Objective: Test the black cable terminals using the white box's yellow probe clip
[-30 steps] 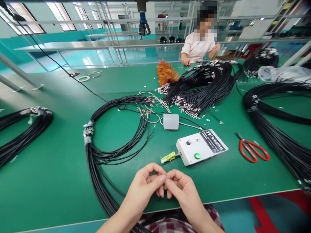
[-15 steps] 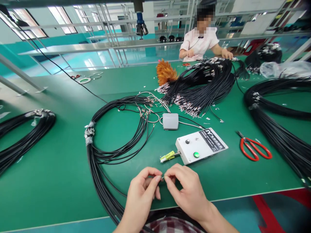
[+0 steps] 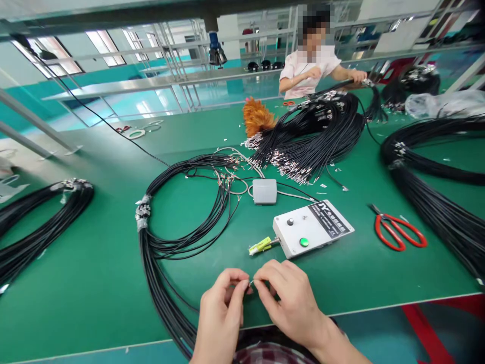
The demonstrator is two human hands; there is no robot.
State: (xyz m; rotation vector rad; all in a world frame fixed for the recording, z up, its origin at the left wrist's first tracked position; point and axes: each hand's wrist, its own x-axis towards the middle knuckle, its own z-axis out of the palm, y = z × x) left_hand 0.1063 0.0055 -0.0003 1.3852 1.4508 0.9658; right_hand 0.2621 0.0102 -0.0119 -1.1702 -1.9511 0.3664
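Observation:
Close to the table's front edge, my left hand (image 3: pixel 222 308) pinches the end of a thin black cable. My right hand (image 3: pixel 290 303) is closed on the cable's fine wire tip, with the fingertips of both hands almost touching. Just beyond them lies a white box (image 3: pixel 312 230) with a green button, a knob and a yellow-green clip (image 3: pixel 259 246) at its left end. A looped bundle of black cables (image 3: pixel 149 253) lies to the left and runs down beside my left hand. Its stripped copper ends point toward a small grey box (image 3: pixel 264 191).
Red-handled scissors (image 3: pixel 399 231) lie right of the white box. More black cable bundles rest at the far left (image 3: pixel 71 202), far right (image 3: pixel 420 194) and back (image 3: pixel 322 136), near an orange fluffy duster (image 3: pixel 257 117). Across the table a person (image 3: pixel 312 68) handles cables.
My hands have shifted slightly left, still pinching the wire. Across the table, the person's hand has risen from the table and the other lifts cables. The view has tilted a little.

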